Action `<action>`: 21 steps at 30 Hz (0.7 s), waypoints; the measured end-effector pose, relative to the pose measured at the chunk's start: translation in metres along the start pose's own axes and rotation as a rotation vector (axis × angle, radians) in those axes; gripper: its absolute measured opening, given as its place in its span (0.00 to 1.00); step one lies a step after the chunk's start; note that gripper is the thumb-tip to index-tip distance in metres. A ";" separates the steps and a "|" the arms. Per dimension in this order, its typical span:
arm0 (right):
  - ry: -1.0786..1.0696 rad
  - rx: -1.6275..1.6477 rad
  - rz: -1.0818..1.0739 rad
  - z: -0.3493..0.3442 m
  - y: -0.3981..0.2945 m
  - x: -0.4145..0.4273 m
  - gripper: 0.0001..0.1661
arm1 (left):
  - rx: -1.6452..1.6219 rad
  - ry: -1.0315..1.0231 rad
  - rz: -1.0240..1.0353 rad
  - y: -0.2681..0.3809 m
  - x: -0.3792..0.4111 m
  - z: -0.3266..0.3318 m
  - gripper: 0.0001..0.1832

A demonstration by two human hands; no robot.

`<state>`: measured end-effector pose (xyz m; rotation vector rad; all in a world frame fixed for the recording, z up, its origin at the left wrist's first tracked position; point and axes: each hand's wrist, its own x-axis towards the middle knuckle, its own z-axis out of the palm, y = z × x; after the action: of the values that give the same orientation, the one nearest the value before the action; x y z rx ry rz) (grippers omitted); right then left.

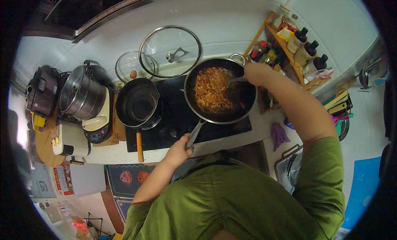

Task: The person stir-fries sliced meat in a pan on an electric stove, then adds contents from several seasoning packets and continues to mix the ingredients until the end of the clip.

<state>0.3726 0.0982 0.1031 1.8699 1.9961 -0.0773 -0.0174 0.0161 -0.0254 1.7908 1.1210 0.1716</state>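
Note:
A dark wok [220,90] stands on the right of the black cooktop [173,116], with sauced, sliced food [214,89] lying mostly in its left half. My left hand [179,151] grips the wok's long handle [195,134] below the pan. Over the wok's right rim, my right hand [256,74] is closed on a utensil [237,80] whose far end reaches the food; its grip is hidden in my fist. To the left, a smaller dark pan [138,102] with a wooden handle [140,147] sits over the other side of the cooktop.
Glass lids [201,51] [116,68] lean on the back wall. A wooden rack [287,47] with spice jars stands at the right. A steel pot [82,92], a rice cooker [42,91] and a cream appliance [73,139] crowd the left. A purple cloth [279,136] lies right of the cooktop.

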 end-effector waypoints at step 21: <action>-0.183 -0.256 -0.340 0.083 0.028 0.010 0.17 | -0.020 -0.046 -0.004 0.001 0.002 -0.003 0.33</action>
<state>0.4206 0.0846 0.0305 1.3087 2.0645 -0.0803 -0.0180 0.0196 -0.0238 1.7663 1.0868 0.1375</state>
